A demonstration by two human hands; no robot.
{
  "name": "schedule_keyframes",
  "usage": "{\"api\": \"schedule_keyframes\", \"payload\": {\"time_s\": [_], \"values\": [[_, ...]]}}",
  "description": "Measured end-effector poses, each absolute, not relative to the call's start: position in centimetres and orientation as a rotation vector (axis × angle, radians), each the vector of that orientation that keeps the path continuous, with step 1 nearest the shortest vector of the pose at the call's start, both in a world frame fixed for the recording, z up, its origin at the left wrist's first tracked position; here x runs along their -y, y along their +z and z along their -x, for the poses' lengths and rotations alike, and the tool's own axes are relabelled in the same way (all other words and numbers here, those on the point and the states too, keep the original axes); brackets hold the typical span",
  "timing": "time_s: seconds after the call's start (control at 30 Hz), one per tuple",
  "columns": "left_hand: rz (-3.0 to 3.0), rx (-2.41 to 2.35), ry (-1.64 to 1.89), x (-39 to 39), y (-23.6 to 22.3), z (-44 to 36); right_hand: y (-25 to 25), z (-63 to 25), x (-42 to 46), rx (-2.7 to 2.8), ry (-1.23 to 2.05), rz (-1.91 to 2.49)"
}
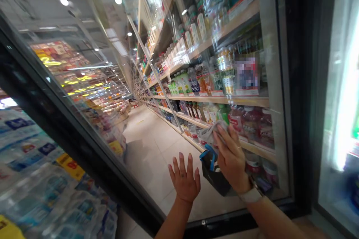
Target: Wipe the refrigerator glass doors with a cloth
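Observation:
My right hand (230,153), with a band on its wrist, presses a crumpled grey cloth (211,131) against the glass door (157,198). Its fingers lie over the cloth. Lower and to the left, my left hand (184,181) is held up to the same pane, palm forward and fingers spread, holding nothing. A dark bin or basket (214,179) with blue handles shows in the pane behind my right hand, which partly covers it.
The door's black frame (84,149) slants across the left. Shelves of bottles (207,82) show in the glass; whether reflected or seen through, I cannot tell. Wrapped water packs (56,190) are stacked at lower left. A bright lit cabinet (340,82) stands at right.

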State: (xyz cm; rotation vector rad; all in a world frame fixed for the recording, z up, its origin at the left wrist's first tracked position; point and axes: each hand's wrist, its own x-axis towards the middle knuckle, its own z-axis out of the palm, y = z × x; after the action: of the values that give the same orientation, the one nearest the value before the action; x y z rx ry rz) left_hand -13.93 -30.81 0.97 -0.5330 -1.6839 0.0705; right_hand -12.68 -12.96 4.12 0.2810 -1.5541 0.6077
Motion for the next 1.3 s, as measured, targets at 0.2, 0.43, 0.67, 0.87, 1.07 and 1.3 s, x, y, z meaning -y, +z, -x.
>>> {"api": "schedule_keyframes", "payload": {"time_s": [0.2, 0.43, 0.67, 0.87, 1.07, 1.3], "values": [[0.539, 1.679, 0.052, 30.5, 1.2, 13.3, 4.3, 12.4, 13.4, 1.515, 0.571, -0.333], [0.553, 1.680, 0.027, 30.6, 1.0, 14.0, -0.3, 11.9, 14.3, 1.628, 0.449, -0.513], [0.564, 1.663, 0.025, 30.7, 1.1, 15.0, -8.5, 11.8, 13.2, 1.775, 0.291, -0.876], [0.560, 1.656, 0.025, 30.7, 1.2, 15.3, -8.8, 12.2, 12.4, 1.780, 0.218, -0.910], [0.564, 1.664, 0.040, 30.9, 1.2, 15.2, -4.5, 12.6, 12.0, 1.748, 0.171, -0.835], [0.566, 1.663, 0.042, 30.7, 1.2, 14.7, 0.9, 12.2, 12.6, 1.699, 0.341, -0.514]]}}
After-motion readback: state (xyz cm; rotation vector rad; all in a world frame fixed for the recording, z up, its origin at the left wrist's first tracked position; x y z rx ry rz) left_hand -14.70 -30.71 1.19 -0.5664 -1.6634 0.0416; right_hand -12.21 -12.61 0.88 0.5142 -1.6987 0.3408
